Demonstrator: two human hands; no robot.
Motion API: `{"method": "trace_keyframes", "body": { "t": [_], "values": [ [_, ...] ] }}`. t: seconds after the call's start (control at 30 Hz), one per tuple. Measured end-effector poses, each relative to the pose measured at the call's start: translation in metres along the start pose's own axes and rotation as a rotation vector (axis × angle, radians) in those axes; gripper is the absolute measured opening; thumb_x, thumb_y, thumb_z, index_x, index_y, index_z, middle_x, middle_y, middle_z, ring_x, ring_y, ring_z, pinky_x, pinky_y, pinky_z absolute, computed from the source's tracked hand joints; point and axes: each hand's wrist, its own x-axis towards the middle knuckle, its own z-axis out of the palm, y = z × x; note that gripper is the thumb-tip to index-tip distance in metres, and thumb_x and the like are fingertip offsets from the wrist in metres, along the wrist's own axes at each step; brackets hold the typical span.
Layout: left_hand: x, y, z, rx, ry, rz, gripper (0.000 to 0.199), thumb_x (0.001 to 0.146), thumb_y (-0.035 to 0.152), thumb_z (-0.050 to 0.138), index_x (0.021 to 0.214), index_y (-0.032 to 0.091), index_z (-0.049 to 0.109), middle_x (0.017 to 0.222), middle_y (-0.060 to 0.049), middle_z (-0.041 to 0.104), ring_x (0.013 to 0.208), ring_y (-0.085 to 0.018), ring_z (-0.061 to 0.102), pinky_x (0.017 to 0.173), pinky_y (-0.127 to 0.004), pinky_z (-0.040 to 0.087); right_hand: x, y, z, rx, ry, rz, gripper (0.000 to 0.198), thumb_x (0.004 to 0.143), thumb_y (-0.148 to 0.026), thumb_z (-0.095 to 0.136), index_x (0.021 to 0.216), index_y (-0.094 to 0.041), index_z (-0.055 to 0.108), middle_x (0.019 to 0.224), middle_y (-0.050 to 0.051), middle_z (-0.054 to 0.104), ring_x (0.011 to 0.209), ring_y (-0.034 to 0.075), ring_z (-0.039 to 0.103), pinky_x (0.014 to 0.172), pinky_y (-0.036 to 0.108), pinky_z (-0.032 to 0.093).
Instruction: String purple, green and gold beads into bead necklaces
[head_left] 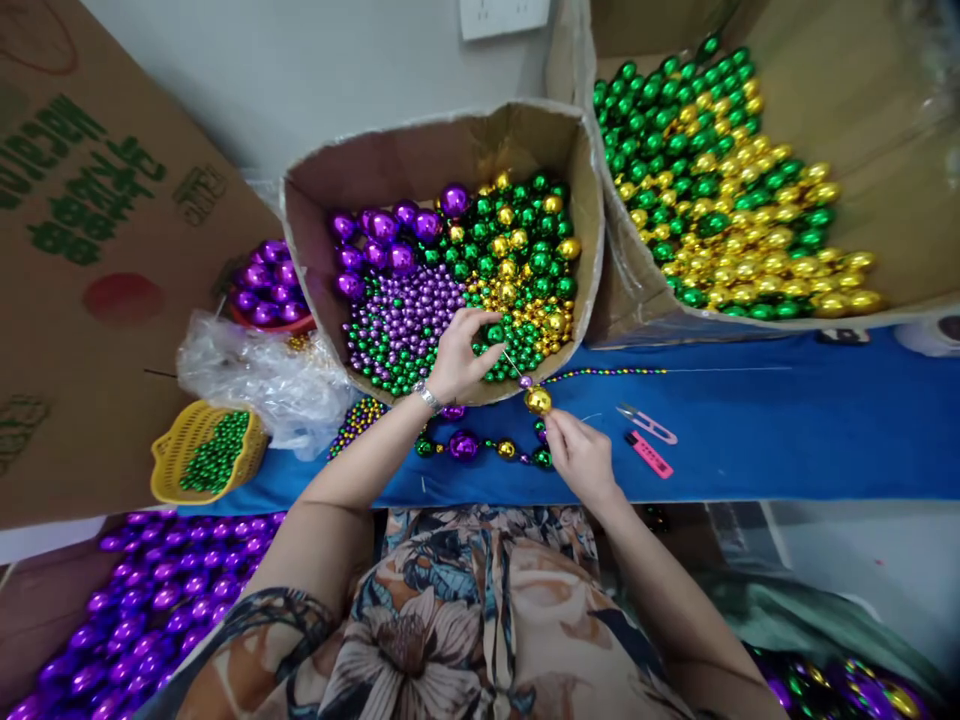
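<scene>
My left hand [466,352] is over the front edge of the cardboard box of beads [442,125]. Its thumb and fingers close round a shiny green bead [495,333]. A thin, pale thread or needle [513,364] runs from there to a small purple bead [525,382] and a large gold bead [538,401]. Just below the gold bead, my right hand [581,455] pinches the bead string. More of this bead string, with a large purple bead [464,445], lies on the blue cloth between my arms. My right fingertips are partly hidden.
Pink-handled thread snips [647,424] and a pink box cutter [649,455] lie at right. A strand of small beads [607,372] stretches behind them. A yellow basket [169,470] of green beads and crumpled plastic [255,375] stand left. A larger bead box [885,200] rises back right.
</scene>
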Motion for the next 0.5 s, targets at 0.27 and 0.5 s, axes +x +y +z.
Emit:
{"method": "trace_keyframes", "body": {
  "t": [0.27,0.5],
  "values": [
    [-0.029,0.013,-0.011,0.098,0.032,0.03,0.036,0.083,0.037,0.068,0.114,0.019,0.06,0.111,-0.008,0.065,0.105,-0.02,0.06,0.086,-0.036,0.054,-0.001,-0.007,0.003,-0.088,-0.032,-0.046,0.024,0.098,-0.024,0.042,0.095,-0.018,0.066,0.077,0.002,0.072,0.07,0.011,0.066,0.067,0.021,0.042],
    [-0.032,0.02,-0.014,0.201,0.035,0.039,0.035,0.086,0.035,0.064,0.118,0.021,0.058,0.113,-0.009,0.064,0.107,-0.022,0.057,0.092,-0.041,0.049,-0.005,-0.009,0.0,-0.141,-0.058,-0.037,0.029,0.099,-0.027,0.039,0.094,-0.02,0.068,0.079,0.003,0.073,0.068,0.012,0.065,0.064,0.022,0.041]
  ]
}}
